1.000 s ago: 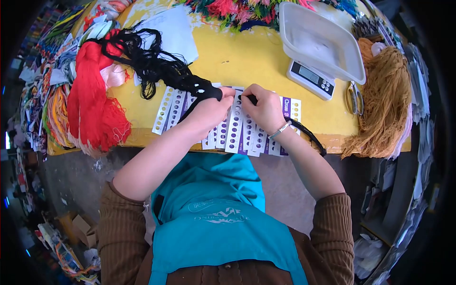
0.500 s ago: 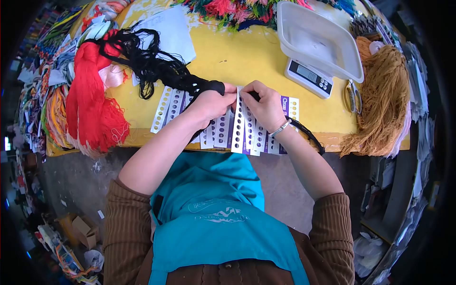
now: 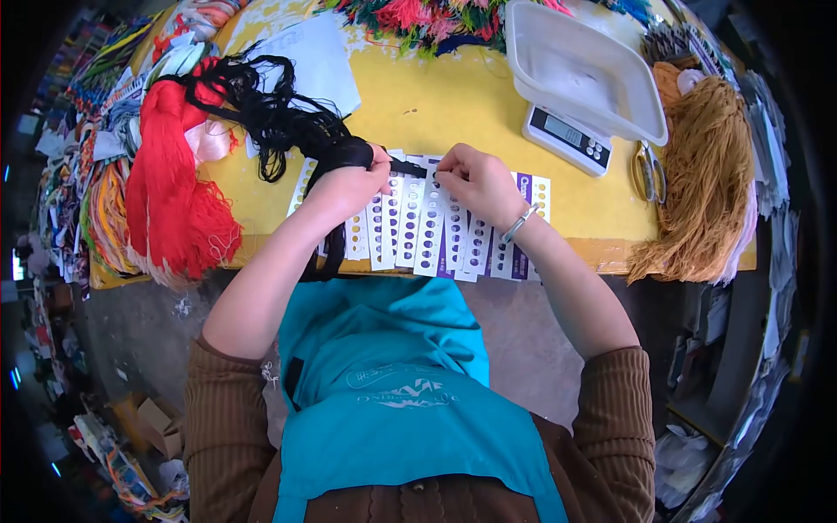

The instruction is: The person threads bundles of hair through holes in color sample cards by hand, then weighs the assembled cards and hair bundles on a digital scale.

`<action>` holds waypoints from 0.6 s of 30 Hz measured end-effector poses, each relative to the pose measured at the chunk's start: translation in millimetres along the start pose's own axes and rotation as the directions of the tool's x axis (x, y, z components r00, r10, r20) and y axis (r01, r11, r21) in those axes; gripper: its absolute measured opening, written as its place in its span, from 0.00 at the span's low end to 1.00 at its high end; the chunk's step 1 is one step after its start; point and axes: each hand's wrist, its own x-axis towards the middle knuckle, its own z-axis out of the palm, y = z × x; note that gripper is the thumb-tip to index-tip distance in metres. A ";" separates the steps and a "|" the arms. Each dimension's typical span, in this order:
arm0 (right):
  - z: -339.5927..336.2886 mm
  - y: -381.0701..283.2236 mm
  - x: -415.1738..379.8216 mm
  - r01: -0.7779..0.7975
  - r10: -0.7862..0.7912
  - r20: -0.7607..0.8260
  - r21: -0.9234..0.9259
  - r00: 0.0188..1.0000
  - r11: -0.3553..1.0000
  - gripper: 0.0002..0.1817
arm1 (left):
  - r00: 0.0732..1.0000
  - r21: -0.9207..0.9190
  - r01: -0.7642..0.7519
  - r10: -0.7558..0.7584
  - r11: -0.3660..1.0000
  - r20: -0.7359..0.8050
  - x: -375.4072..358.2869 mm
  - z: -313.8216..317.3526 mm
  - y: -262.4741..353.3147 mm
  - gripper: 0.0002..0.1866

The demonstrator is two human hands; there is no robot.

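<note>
My left hand (image 3: 350,186) is closed around a bundle of black thread (image 3: 338,157), whose loose strands trail up and left over the table. A short black end sticks out rightward from its fingers, across the tops of the cards. With thumb and forefinger pinched, my right hand (image 3: 481,185) is at the upper edge of a white punched card (image 3: 428,228); the fingertips partly hide the contact. Several more white and purple punched cards (image 3: 476,248) lie fanned and overlapping beneath both hands, along the table's front edge.
A digital scale (image 3: 568,139) carries a white plastic tray (image 3: 584,74). Scissors (image 3: 647,172) lie beside a brown thread hank (image 3: 697,174). Red thread (image 3: 179,174) and a paper sheet (image 3: 318,65) are at left. Multicoloured threads (image 3: 427,19) line the back of the yellow table (image 3: 418,109).
My left hand has moved left with the black thread, away from my right hand. The black strands behind my right wrist are gone from there. The card by my right fingers leans and has shifted left.
</note>
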 end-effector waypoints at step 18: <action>2.5 -9.8 2.1 -0.074 0.071 -0.031 -0.097 0.997 0.993 0.17 | 0.907 -0.681 0.310 0.008 0.663 0.421 -18.7 11.8 35.1 0.16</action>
